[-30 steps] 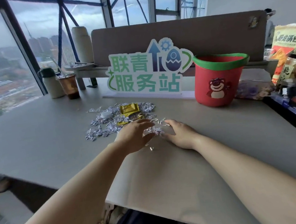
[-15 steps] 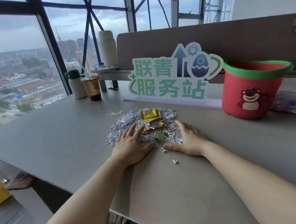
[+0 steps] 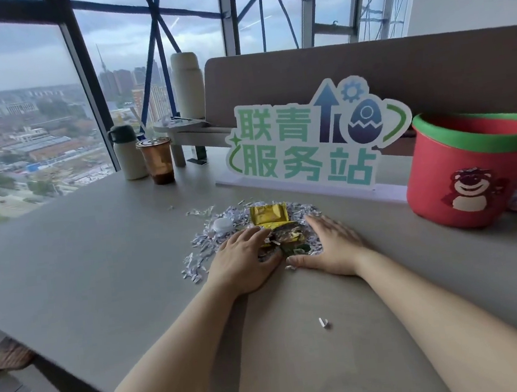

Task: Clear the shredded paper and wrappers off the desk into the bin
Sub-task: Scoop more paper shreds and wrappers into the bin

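Note:
A pile of white shredded paper (image 3: 201, 250) lies on the grey desk (image 3: 98, 263), with a yellow wrapper (image 3: 267, 213) and a white round cap (image 3: 223, 224) on it. My left hand (image 3: 242, 263) and my right hand (image 3: 331, 245) rest flat on the desk, cupped toward each other, thumbs nearly touching. Between them sits a crumpled dark green and yellow wrapper (image 3: 288, 238) with shreds bunched around it. Neither hand has closed on anything. The red bin (image 3: 469, 180) with a green rim and a bear picture stands to the right, about a hand's length beyond my right hand.
A single paper scrap (image 3: 323, 322) lies between my forearms. A standing green-lettered sign (image 3: 309, 145) is behind the pile. A brown drink cup (image 3: 157, 160) and a white flask (image 3: 128, 155) stand at the back left by the window. The desk's left edge drops off.
Both hands have slid forward into the pile and drawn closer together, bunching shreds and the dark wrapper between them. The view has shifted left and nearer.

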The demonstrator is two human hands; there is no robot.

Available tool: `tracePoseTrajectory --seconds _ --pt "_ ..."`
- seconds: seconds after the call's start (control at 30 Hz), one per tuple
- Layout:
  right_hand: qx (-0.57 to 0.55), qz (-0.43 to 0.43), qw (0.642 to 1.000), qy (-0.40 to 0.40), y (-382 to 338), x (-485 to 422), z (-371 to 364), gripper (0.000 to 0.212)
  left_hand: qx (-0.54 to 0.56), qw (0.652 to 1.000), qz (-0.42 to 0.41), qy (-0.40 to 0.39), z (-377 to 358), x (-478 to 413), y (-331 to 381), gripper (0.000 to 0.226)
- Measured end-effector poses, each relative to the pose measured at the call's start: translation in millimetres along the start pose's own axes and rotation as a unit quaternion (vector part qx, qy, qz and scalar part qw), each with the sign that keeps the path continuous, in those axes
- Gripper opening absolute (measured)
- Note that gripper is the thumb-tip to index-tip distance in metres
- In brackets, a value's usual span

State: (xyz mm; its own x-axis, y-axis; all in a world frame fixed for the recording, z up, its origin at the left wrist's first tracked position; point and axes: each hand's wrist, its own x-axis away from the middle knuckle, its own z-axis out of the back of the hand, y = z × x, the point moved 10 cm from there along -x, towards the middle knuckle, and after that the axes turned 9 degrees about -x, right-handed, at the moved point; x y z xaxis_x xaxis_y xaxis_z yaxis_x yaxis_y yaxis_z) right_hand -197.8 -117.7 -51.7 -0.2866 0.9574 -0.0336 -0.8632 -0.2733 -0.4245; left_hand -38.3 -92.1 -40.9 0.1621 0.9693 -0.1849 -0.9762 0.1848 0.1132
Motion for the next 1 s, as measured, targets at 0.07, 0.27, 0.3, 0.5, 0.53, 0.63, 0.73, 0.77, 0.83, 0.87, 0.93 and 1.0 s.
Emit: tracePoseTrajectory --seconds 0.07,0.27,0.3,0.5,0.53,0.63,0.73,0.77,0.83,0.87,0.93,1.0 --pt "-0.001 -0.001 1.0 0.008 1 -4 1 0.106 0.008 1.0 0.002 0.024 3 -4 -2 0.057" --pt "-0.023 0.014 0.998 0.049 -3 -7 12 0.086 0.04 0.997 0.002 0.069 7 -4 -8 0.042" --pt "-0.026 0.018 0.998 0.052 -3 -7 12 0.085 0.045 0.996 0.001 0.074 8 -3 -8 0.041" --pt "-0.069 0.033 0.993 0.094 -4 1 17 0.058 0.062 0.992 -0.012 0.108 15 0 -8 0.032" --pt "-0.085 0.035 0.991 0.096 -3 2 18 0.053 0.067 0.991 -0.014 0.115 16 1 -8 0.03" --pt "-0.13 0.046 0.986 0.096 -3 2 18 0.038 0.087 0.987 -0.012 0.132 20 3 -9 0.025" --pt "-0.152 0.05 0.982 0.095 -6 5 19 0.03 0.103 0.984 -0.003 0.146 24 4 -12 0.023" --pt "-0.154 0.053 0.982 0.098 -7 6 20 0.028 0.108 0.983 -0.002 0.149 25 5 -13 0.022" --pt "-0.157 0.058 0.981 0.101 -8 6 20 0.024 0.109 0.982 -0.003 0.153 27 6 -12 0.02" --pt "-0.157 0.06 0.98 0.102 -9 7 21 0.022 0.107 0.982 -0.004 0.153 28 6 -11 0.02" --pt "-0.155 0.063 0.98 0.107 -9 8 21 0.018 0.106 0.982 -0.008 0.155 29 8 -10 0.019" --pt "-0.145 0.063 0.981 0.117 -9 10 23 0.017 0.111 0.981 -0.012 0.158 30 9 -9 0.017"
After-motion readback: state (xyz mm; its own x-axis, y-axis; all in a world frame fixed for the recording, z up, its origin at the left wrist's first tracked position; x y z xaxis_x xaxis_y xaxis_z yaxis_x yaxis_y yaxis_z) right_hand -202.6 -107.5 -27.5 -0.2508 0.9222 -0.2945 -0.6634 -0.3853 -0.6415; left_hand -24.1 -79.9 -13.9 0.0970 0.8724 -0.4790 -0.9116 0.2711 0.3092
